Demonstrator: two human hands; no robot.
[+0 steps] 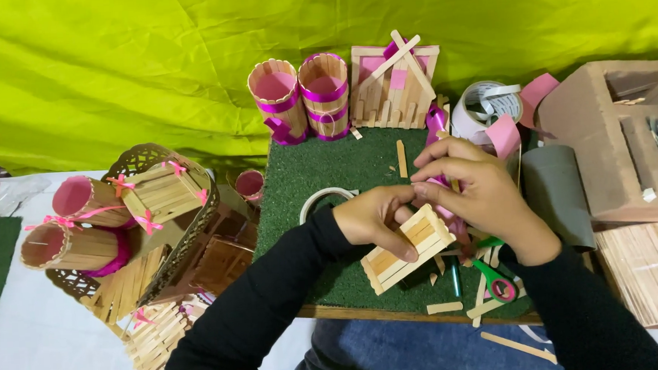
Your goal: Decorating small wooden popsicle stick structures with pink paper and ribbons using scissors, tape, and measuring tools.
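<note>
At far left, a pile of finished stick crafts (132,218) w/ pink ribbon bows is stacked in a lattice basket, well apart from the hands. Mid-frame, a small stick box (407,247) is held tilted over the green turf mat (321,170), near its front edge. The left hand (376,218) is curled around the box's upper-left side, fingers closed on it. A tape roll (322,199) lies on the mat just beside that hand. The right hand (475,188) is set above the box's top-right edge, thumb and forefinger pinched on what appears to be a pink ribbon (444,210); the ribbon is mostly hidden, so the grip can't be fully confirmed.

Risks, as judged: if the box is squeezed too hard, glued sticks could be popped apart. The ribbon could be slipped from the pinch, since little of it is held. Green-handled scissors (495,277) and loose sticks (444,307) lie just under the right wrist and could be knocked off the mat edge.
</note>
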